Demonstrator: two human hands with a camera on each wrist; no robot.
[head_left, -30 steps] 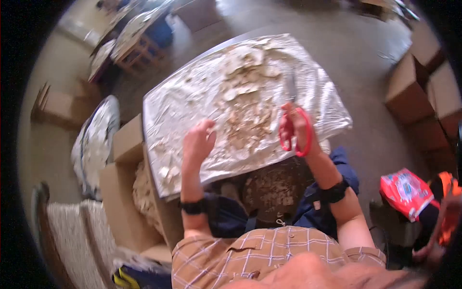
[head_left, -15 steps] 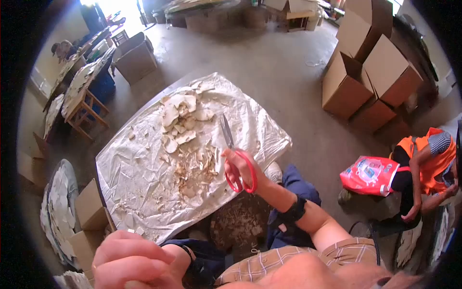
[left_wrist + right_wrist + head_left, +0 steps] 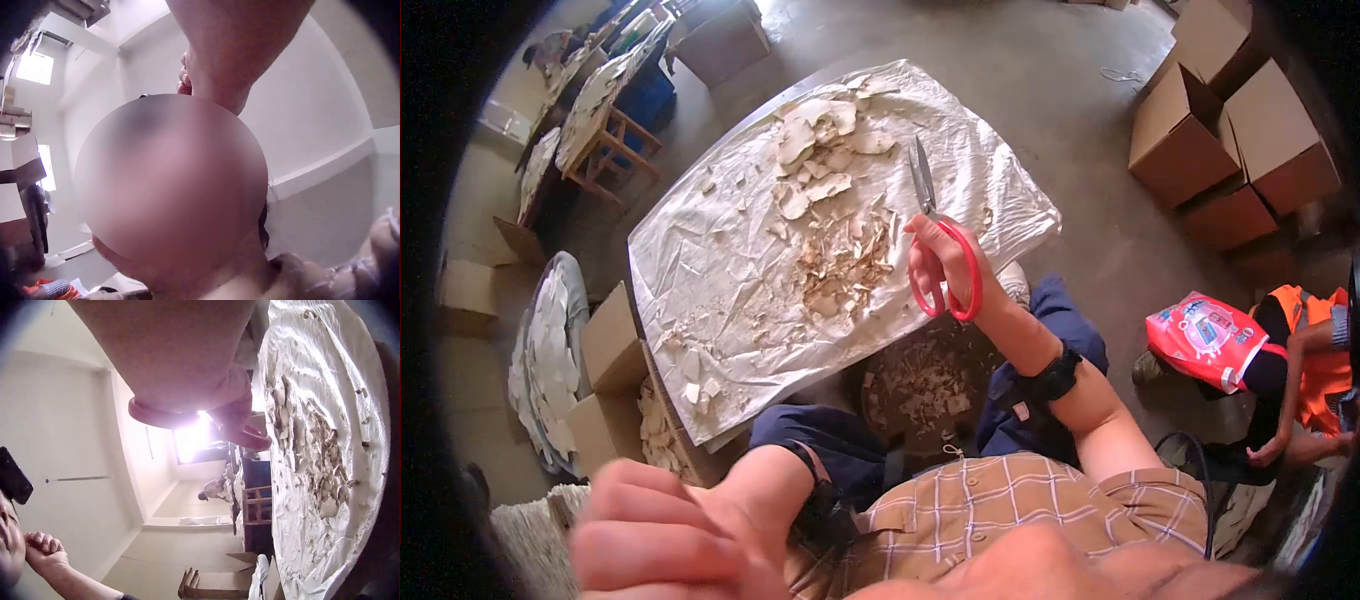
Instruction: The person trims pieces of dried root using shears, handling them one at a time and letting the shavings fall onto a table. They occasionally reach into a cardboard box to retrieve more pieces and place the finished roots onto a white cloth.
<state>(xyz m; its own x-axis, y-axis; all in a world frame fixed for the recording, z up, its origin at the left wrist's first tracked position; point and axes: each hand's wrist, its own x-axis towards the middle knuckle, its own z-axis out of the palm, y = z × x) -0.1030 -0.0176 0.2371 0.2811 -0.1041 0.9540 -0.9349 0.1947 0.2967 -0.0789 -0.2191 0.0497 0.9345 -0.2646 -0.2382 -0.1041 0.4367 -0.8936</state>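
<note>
Now the scissors [image 3: 923,185] are gripped in the right hand [image 3: 948,252], fingers curled at the loops, blades pointed away over the sheet [image 3: 690,240] beside the scraps [image 3: 845,262], presumably for safety, while the left hand [image 3: 662,530] is raised by the face [image 3: 9,547], fingers folded, nothing visibly held.

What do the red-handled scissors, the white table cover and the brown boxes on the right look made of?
Scissors: blades likely steel, gray and metallic; handles probably plastic, smooth red. Cover: crinkled, shiny; perhaps plastic film or fabric, hard to tell. Boxes: almost certainly cardboard, matte brown panels.
</note>
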